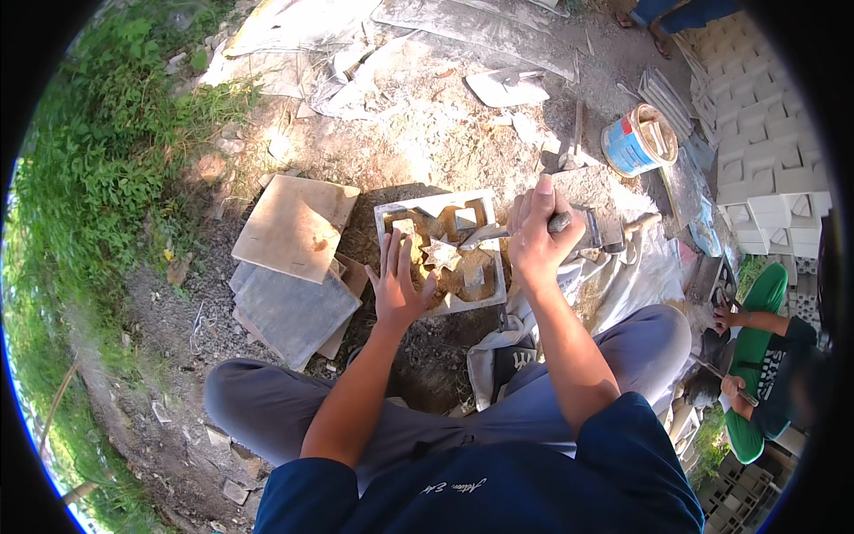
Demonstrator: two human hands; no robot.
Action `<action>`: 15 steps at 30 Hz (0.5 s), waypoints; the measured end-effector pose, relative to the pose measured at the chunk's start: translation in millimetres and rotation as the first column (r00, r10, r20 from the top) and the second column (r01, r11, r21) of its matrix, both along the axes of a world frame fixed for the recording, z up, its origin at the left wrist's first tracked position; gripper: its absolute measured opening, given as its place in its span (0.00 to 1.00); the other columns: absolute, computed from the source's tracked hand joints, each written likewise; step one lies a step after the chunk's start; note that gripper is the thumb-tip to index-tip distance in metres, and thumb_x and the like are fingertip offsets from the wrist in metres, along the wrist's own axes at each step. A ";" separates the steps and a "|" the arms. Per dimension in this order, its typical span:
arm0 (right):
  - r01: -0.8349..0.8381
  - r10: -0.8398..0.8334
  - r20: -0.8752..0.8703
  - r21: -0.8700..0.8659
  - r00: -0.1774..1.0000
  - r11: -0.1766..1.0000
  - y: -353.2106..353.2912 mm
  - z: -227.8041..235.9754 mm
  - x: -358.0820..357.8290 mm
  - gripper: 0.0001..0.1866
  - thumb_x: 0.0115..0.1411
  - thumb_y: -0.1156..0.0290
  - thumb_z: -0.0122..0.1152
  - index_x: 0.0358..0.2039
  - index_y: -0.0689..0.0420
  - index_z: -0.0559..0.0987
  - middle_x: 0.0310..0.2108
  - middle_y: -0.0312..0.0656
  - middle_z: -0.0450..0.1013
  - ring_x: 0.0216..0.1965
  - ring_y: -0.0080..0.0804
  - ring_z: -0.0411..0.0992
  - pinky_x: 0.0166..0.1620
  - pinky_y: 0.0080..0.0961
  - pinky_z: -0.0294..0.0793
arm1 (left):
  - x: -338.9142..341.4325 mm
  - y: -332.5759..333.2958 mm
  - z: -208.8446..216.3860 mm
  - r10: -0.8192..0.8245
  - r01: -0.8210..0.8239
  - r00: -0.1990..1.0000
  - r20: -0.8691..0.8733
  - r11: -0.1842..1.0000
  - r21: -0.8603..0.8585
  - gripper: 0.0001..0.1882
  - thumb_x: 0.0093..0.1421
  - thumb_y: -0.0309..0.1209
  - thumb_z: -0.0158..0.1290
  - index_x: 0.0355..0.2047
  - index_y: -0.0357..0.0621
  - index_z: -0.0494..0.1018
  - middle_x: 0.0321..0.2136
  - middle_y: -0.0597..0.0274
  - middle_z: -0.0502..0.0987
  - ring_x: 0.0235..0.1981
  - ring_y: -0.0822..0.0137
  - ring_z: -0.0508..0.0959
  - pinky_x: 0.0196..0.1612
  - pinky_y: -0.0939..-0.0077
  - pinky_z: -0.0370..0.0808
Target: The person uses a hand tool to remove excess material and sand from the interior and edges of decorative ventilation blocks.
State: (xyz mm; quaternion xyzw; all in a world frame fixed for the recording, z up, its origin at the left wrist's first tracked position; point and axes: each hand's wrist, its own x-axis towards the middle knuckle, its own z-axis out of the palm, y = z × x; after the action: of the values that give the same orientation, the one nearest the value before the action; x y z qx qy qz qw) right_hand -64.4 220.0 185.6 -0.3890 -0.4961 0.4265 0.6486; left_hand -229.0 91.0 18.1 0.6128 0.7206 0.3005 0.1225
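Note:
In front of my crossed legs lies a pale rectangular mould frame (501, 276), with a star-shaped block (442, 255) in its middle. Smaller pale pieces and brown, sandy material surround the star. My left hand (400, 283) rests over the frame's left side, fingers spread and holding nothing. In a closed grip, my right hand (536, 238) holds a small trowel (481, 236) by its handle. The metal blade points left over the frame's right side, close to the star. The handle's rounded end sticks out beside my thumb.
Stacked boards (294, 227) lie left of the frame. A blue bucket (633, 142) stands at the far right, near a wall of pale blocks (756, 116). Another person (774, 356) sits at the right, hands on a tool. Green plants (107, 151) line the left.

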 end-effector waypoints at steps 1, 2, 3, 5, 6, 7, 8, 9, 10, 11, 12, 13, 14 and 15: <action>0.007 -0.006 0.048 -0.004 0.999 1.000 -4.2 6.2 5.4 0.26 0.78 0.67 0.49 0.18 0.54 0.61 0.14 0.28 0.57 0.15 0.14 0.52 0.18 0.22 0.48 | 9.4 3.9 14.2 0.017 -0.034 0.995 -0.096 0.983 -0.183 0.43 0.59 0.38 0.63 0.72 0.45 0.58 0.74 0.48 0.56 0.77 0.45 0.52 0.69 0.32 0.60; -0.001 0.002 0.076 -0.013 0.997 1.000 -9.3 15.3 0.5 0.26 0.78 0.67 0.50 0.18 0.55 0.60 0.14 0.28 0.57 0.15 0.14 0.52 0.18 0.22 0.48 | 5.9 3.4 15.1 0.020 -0.040 0.994 -0.105 0.981 -0.191 0.43 0.59 0.38 0.63 0.72 0.45 0.58 0.74 0.48 0.56 0.77 0.45 0.52 0.69 0.32 0.60; -0.026 0.026 0.061 -0.007 0.998 1.000 -12.0 24.2 -4.4 0.26 0.77 0.66 0.50 0.18 0.57 0.62 0.15 0.25 0.58 0.19 0.11 0.52 0.21 0.22 0.48 | 1.7 3.8 15.7 0.022 -0.039 0.995 -0.101 0.985 -0.170 0.43 0.59 0.39 0.63 0.73 0.47 0.58 0.74 0.49 0.56 0.77 0.46 0.52 0.68 0.29 0.59; 0.013 -0.011 0.091 -0.026 0.996 1.000 -10.0 -7.2 -3.4 0.26 0.77 0.66 0.50 0.18 0.57 0.62 0.15 0.26 0.58 0.19 0.11 0.52 0.21 0.22 0.48 | 1.4 1.8 1.4 -0.006 0.006 1.000 0.002 1.000 -0.013 0.44 0.59 0.41 0.62 0.73 0.51 0.57 0.75 0.51 0.53 0.78 0.49 0.50 0.65 0.19 0.56; 0.043 -0.039 0.119 -0.028 0.992 0.999 -2.6 -17.4 -2.2 0.27 0.77 0.66 0.49 0.18 0.57 0.62 0.14 0.26 0.58 0.18 0.11 0.53 0.21 0.22 0.48 | 3.7 4.7 2.0 -0.005 0.005 1.000 0.006 1.000 0.000 0.44 0.59 0.41 0.62 0.73 0.51 0.57 0.75 0.51 0.53 0.78 0.49 0.50 0.65 0.19 0.56; 0.024 -0.021 0.103 -0.030 0.994 0.999 -3.1 -10.7 -3.1 0.27 0.78 0.65 0.49 0.17 0.57 0.62 0.14 0.27 0.58 0.18 0.12 0.53 0.21 0.22 0.48 | 1.4 3.6 2.3 0.012 -0.014 0.999 -0.037 0.998 -0.056 0.44 0.58 0.40 0.62 0.73 0.50 0.57 0.75 0.51 0.54 0.78 0.49 0.50 0.65 0.20 0.56; 0.023 -0.019 0.103 -0.036 0.995 0.999 -6.4 0.6 -4.7 0.27 0.78 0.65 0.49 0.17 0.57 0.62 0.14 0.27 0.58 0.18 0.12 0.53 0.21 0.22 0.48 | 1.0 -0.9 6.3 0.015 -0.025 0.997 -0.073 0.991 -0.129 0.45 0.58 0.39 0.62 0.73 0.50 0.57 0.75 0.51 0.54 0.78 0.50 0.50 0.66 0.20 0.56; 0.004 -0.002 0.072 -0.026 0.997 1.000 -8.6 14.1 -6.5 0.27 0.78 0.65 0.49 0.17 0.57 0.62 0.14 0.27 0.59 0.18 0.12 0.53 0.20 0.23 0.49 | 1.6 1.7 8.5 0.025 -0.034 0.998 -0.056 0.984 -0.177 0.45 0.57 0.38 0.62 0.73 0.50 0.57 0.75 0.52 0.54 0.78 0.49 0.50 0.66 0.20 0.55; -0.009 0.010 0.043 -0.018 0.999 1.000 -12.4 22.2 -6.9 0.28 0.78 0.65 0.49 0.17 0.57 0.62 0.13 0.27 0.59 0.18 0.12 0.53 0.20 0.23 0.49 | 2.9 2.7 7.8 0.022 -0.031 0.998 -0.055 0.982 -0.186 0.45 0.57 0.38 0.62 0.73 0.50 0.57 0.75 0.52 0.54 0.78 0.49 0.50 0.66 0.20 0.55; 0.016 -0.017 0.075 0.012 0.997 1.000 -11.2 15.3 -8.1 0.28 0.78 0.64 0.48 0.17 0.57 0.62 0.13 0.27 0.60 0.17 0.12 0.54 0.20 0.22 0.49 | 3.6 3.3 7.4 0.015 -0.022 0.999 -0.048 0.990 -0.141 0.45 0.57 0.38 0.63 0.73 0.50 0.57 0.75 0.52 0.54 0.78 0.49 0.50 0.66 0.20 0.55; 0.018 -0.018 0.077 0.004 0.997 1.000 -13.0 2.8 -8.2 0.28 0.78 0.64 0.48 0.17 0.57 0.62 0.13 0.27 0.60 0.17 0.12 0.54 0.20 0.22 0.49 | 3.8 1.1 7.8 0.009 -0.012 0.999 -0.041 0.995 -0.096 0.45 0.57 0.38 0.63 0.73 0.50 0.57 0.75 0.52 0.54 0.78 0.49 0.50 0.66 0.20 0.55; 0.065 -0.063 0.105 -0.010 0.992 0.998 -10.1 1.2 -12.1 0.28 0.78 0.64 0.48 0.17 0.57 0.62 0.13 0.27 0.60 0.17 0.12 0.54 0.20 0.22 0.49 | 4.5 1.3 7.3 0.018 -0.025 0.999 -0.049 0.992 -0.125 0.45 0.57 0.38 0.63 0.73 0.49 0.57 0.75 0.52 0.55 0.78 0.49 0.50 0.66 0.21 0.56; 0.112 -0.108 0.133 -0.022 0.985 0.994 -7.8 1.3 -13.7 0.28 0.78 0.64 0.48 0.17 0.57 0.62 0.13 0.27 0.60 0.17 0.12 0.54 0.20 0.22 0.50 | 4.6 1.1 6.9 0.023 -0.029 0.999 -0.048 0.992 -0.119 0.45 0.57 0.38 0.63 0.73 0.49 0.57 0.75 0.52 0.55 0.78 0.49 0.50 0.66 0.21 0.56; 0.045 -0.048 -0.038 -0.080 0.998 0.996 -7.9 4.8 -8.5 0.27 0.78 0.65 0.49 0.17 0.57 0.63 0.13 0.27 0.60 0.17 0.12 0.54 0.20 0.22 0.50 | 4.7 0.8 6.5 0.018 -0.021 0.999 -0.029 0.995 -0.102 0.45 0.57 0.38 0.63 0.73 0.48 0.57 0.75 0.52 0.55 0.78 0.49 0.51 0.66 0.21 0.56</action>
State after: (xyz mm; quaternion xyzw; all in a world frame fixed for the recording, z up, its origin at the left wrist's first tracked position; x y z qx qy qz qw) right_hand -72.9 212.1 190.5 -0.4172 -0.4564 0.4384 0.6523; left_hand -224.3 91.8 24.6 0.6027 0.7427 0.2556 0.1407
